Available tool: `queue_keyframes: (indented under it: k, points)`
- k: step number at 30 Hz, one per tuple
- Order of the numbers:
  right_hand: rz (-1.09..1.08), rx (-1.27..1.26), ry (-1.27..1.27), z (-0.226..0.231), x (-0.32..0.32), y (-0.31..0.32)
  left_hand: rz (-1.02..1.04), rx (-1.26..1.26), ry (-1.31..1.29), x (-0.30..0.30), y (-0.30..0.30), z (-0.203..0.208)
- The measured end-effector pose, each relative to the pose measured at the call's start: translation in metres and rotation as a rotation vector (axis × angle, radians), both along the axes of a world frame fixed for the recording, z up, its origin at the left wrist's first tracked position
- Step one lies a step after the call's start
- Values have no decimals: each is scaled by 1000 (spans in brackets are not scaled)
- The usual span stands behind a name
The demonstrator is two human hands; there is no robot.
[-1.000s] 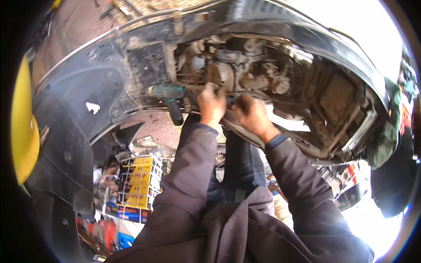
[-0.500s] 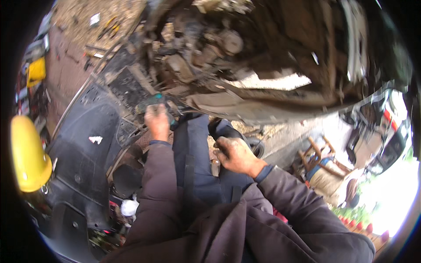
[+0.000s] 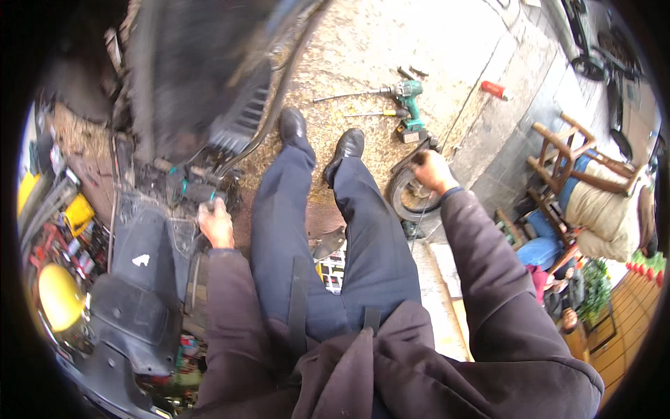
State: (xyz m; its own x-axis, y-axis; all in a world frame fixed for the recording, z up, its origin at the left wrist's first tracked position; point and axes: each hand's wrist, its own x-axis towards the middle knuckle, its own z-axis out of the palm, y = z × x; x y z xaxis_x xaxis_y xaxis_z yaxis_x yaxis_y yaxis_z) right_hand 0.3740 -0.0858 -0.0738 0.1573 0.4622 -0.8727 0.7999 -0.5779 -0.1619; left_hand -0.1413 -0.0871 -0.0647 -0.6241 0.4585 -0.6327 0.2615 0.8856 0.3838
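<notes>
At the left, my left hand (image 3: 217,223) is closed at the end of a dark tool with teal parts (image 3: 199,190), which lies against the dark bodywork of a vehicle. Its exact kind is hard to make out. My right hand (image 3: 433,172) is stretched out to the right with curled fingers, over a small wheel with a tyre (image 3: 408,197). Something dark shows at its fingertips, too small to name. Just beyond that hand, a teal cordless drill (image 3: 410,105) with a long thin shaft lies on the ground.
A black plastic vehicle panel (image 3: 136,300) and a yellow rounded object (image 3: 61,297) stand at the left. A blurred dark vehicle part (image 3: 188,77) fills the upper left. At right are a red can (image 3: 495,90), a wooden stool (image 3: 562,150) and people. A screwdriver (image 3: 380,113) lies near the drill.
My view has swung right, showing the drill, the wheel and my feet. My right hand has moved from over my lap out to the right. My left hand stays by the teal-and-dark tool.
</notes>
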Motion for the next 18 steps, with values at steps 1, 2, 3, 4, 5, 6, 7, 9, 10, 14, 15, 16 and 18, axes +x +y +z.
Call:
queue_keyframes:
  k: [1,2,3,4,5,6,7,9,10,14,15,16,18]
  points:
    - [-63,60,22,-18,18,-6,-92,2,6,9,-8,-5]
    - [-90,57,9,-38,35,-10,-124,-42,-10,16,-16,-10]
    - [-116,49,-12,-62,48,-12,-178,-69,-1,21,-21,-14]
    - [-151,84,-30,-87,60,-14,-275,-111,14,27,-26,-17]
    - [-181,136,-34,-113,70,-16,-371,-175,58,32,-28,-21]
    - [-183,179,-25,-140,80,-17,-360,-172,-9,35,-29,-23]
    - [-131,228,-59,-170,87,-18,-327,-248,-41,36,-29,-23]
    - [-124,257,-130,-230,100,-21,-401,-266,-32,37,-22,-23]
    - [-97,377,-178,-258,104,-26,-382,-300,-26,36,-17,-24]
    - [-20,174,-269,-367,126,-42,-364,-315,-28,33,-4,-25]
    - [-30,239,-125,-382,136,-49,-390,-339,13,34,-6,-25]
    - [41,289,-194,-397,141,-56,-548,-355,65,35,-5,-25]
    - [226,521,-257,-420,147,-63,-371,-389,6,39,-8,-25]
